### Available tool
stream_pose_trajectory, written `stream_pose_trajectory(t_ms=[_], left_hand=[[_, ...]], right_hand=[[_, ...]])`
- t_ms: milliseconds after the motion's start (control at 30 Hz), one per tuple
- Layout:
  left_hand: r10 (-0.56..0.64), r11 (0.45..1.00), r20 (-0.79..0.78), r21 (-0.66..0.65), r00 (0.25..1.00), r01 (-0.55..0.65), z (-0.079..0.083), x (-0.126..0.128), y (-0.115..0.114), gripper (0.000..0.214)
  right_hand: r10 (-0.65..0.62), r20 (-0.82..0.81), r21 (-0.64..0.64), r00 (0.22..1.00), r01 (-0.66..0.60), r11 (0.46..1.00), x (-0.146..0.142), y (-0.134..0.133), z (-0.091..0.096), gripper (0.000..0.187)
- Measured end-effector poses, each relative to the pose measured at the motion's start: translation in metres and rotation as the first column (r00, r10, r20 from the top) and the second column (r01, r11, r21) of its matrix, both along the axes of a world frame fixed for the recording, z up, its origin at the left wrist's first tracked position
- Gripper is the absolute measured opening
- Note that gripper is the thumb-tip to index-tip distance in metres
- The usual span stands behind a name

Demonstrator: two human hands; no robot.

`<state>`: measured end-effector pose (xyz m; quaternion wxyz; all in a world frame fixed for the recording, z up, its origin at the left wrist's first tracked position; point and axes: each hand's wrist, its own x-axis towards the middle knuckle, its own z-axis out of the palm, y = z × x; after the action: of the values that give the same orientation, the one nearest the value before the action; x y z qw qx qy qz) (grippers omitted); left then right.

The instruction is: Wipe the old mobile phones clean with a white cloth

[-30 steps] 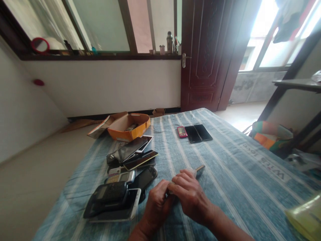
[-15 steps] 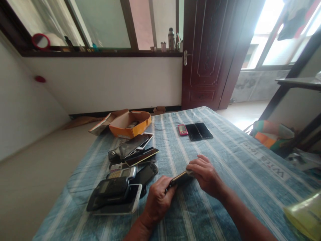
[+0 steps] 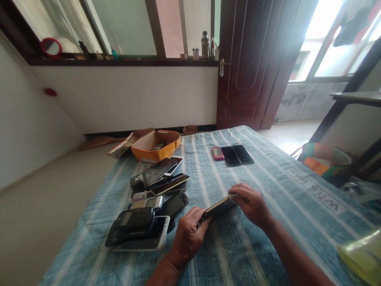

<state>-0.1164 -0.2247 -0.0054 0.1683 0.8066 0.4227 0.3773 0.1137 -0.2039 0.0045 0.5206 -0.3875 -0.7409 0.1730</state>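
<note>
Gold-edged, the phone (image 3: 222, 208) tilts over the striped cloth (image 3: 282, 190), your left hand (image 3: 189, 233) clamping its fingers (image 3: 203, 229) on the near end, your right hand (image 3: 251, 204) pinching a pale wad (image 3: 231, 196) at the far end.

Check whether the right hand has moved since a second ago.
Yes: judged against the pink phone, the right hand has moved rightward and somewhat farther forward.

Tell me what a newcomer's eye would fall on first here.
Probably the slim dark phone with a gold-coloured edge, gripped by the left hand at its near end, the right hand holding a small whitish item at its far end. Next, likely the jumbled pile of mostly dark phones to its left, with the open orange cardboard box behind them.
</note>
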Motion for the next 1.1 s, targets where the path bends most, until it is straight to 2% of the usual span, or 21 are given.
stream_pose_trajectory(t_ms=[333, 700, 967, 1100], left_hand=[[0.004, 1.000, -0.012, -0.006, 1.000, -0.004, -0.001, 0.001, -0.001, 0.026], [0.086, 0.987, -0.007, 0.139, 0.996, -0.084, -0.004, -0.001, 0.000, 0.019], [0.073, 0.990, -0.021, 0.121, 0.997, -0.070, -0.005, 0.000, 0.002, 0.018], [0.061, 0.993, -0.013, 0.101, 0.998, -0.059, -0.004, 0.000, 0.002, 0.018]], right_hand=[[-0.018, -0.052, -0.016, 0.998, 0.017, 1.000, -0.002, 0.001, -0.003, 0.017], [-0.041, -0.096, 0.061, 0.995, 0.047, 0.997, -0.012, 0.000, -0.007, 0.016], [-0.129, 0.062, 0.202, 0.990, 0.114, 0.973, -0.022, -0.002, -0.009, 0.022], [-0.127, 0.174, 0.238, 0.976, 0.083, 0.968, -0.038, -0.010, -0.004, 0.027]])
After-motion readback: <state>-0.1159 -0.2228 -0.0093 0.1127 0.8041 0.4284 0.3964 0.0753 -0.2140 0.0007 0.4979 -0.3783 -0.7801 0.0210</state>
